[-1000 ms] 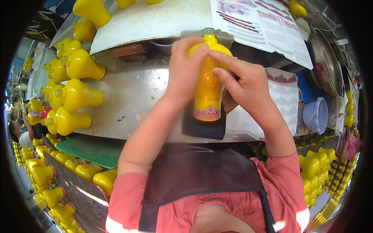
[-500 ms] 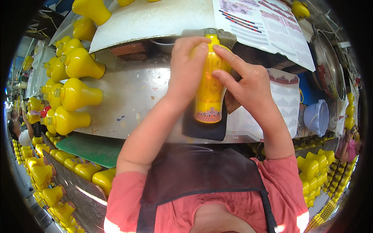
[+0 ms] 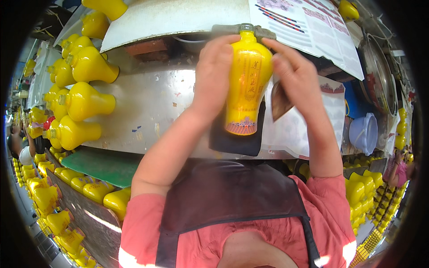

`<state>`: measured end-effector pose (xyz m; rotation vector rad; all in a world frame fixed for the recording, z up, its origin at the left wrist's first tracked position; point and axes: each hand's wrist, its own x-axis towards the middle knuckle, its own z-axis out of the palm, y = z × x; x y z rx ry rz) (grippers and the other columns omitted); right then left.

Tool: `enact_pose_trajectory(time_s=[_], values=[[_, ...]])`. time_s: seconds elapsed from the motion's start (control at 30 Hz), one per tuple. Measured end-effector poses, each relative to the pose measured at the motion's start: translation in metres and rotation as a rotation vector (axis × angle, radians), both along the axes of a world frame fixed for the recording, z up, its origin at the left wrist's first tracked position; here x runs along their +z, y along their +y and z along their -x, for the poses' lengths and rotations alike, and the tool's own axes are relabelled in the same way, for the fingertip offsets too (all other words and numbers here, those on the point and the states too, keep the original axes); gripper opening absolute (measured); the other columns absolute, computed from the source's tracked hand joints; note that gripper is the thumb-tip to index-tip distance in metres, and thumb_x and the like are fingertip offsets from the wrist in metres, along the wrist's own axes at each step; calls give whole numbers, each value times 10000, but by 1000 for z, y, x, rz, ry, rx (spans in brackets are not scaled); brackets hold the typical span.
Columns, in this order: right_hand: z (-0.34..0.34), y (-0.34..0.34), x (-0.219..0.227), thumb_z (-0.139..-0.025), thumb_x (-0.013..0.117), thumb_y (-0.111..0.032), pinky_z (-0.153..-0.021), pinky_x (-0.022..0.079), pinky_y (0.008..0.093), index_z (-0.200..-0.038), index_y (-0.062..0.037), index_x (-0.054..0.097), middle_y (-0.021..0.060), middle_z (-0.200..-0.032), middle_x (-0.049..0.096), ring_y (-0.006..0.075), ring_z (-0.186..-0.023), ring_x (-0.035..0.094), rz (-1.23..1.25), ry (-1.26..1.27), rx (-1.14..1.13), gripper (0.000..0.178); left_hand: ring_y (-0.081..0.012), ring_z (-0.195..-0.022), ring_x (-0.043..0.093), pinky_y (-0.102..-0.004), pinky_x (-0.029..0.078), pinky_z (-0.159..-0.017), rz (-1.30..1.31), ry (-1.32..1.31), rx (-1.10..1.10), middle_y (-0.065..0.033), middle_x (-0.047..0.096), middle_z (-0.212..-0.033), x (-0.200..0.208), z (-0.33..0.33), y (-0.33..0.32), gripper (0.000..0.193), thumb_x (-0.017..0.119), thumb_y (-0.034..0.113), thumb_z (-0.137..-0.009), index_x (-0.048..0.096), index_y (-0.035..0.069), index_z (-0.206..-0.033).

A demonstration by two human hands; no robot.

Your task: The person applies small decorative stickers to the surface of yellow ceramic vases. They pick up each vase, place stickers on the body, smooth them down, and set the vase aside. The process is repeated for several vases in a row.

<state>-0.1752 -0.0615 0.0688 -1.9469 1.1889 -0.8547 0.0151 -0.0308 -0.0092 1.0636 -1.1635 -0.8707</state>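
A glossy yellow bottle [image 3: 248,85] with a clear glass neck lies on a dark cloth pad [image 3: 239,145], its neck pointing away from me. Red lettering runs down its front, and a patterned band circles its base. My left hand [image 3: 214,71] is closed along the bottle's left side, fingers near the shoulder. My right hand [image 3: 297,76], slightly blurred, is at the bottle's right shoulder with index finger and thumb apart. A flat brown pointed piece [image 3: 281,102] sticks out under its palm, seemingly held by the curled fingers. A grey block [image 3: 266,34] stands behind the neck.
Several plain yellow bottles [image 3: 91,102] lie at the left of the metal table [image 3: 147,105]. Printed decal sheets [image 3: 330,40] cover the far right. A blue bucket [image 3: 364,134] stands at right. A green board [image 3: 103,167] and more bottles lie below the table edge.
My right hand has moved right, off the bottle's front to its side, uncovering the lettering. The brown piece has shifted with it. My left hand still holds the bottle.
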Motion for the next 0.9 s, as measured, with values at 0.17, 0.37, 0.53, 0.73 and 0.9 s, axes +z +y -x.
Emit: enact_pose_trajectory(time_s=[0.17,0.37,0.53,0.73,0.9], values=[[16,-16,7,-1006,669,-227,-800,530,233,-1187,-40,668,12,-1008,670,73,-898,630,-205,-426,56,261,-329,-1259,518,-422,384,-1124,-56,-143,80,-164,596,-1329,5,7,6,393,624,325,-999,657,64,-1291],[4,12,-2,-783,754,-6,-730,545,324,-937,-125,745,47,-962,703,231,-833,655,1042,211,176,195,-111,-1098,633,-270,520,-956,-18,-129,18,-64,683,-1234,7,-4,4,345,589,210,-1069,606,29,-1361],[-13,58,-12,-751,766,-79,-738,584,392,-910,-67,741,90,-944,675,270,-921,715,976,183,583,161,-115,-1116,632,-279,492,-1013,-17,129,-27,-61,692,-1244,12,-3,5,312,547,183,-1084,637,27,-1339],[-25,71,-10,-690,698,-89,-746,547,371,-816,-57,694,45,-737,516,252,-835,669,933,308,535,130,-207,-1258,567,-361,429,-1094,-6,249,-80,-133,630,-1332,15,-1,12,383,489,219,-1083,586,19,-1395],[-9,70,-6,-716,746,-50,-729,574,371,-958,-66,739,65,-869,639,255,-842,706,918,155,416,242,-407,-1491,288,-456,210,-1243,47,-322,1,-259,321,-1602,-7,1,26,689,474,383,-1059,275,-16,-1584]])
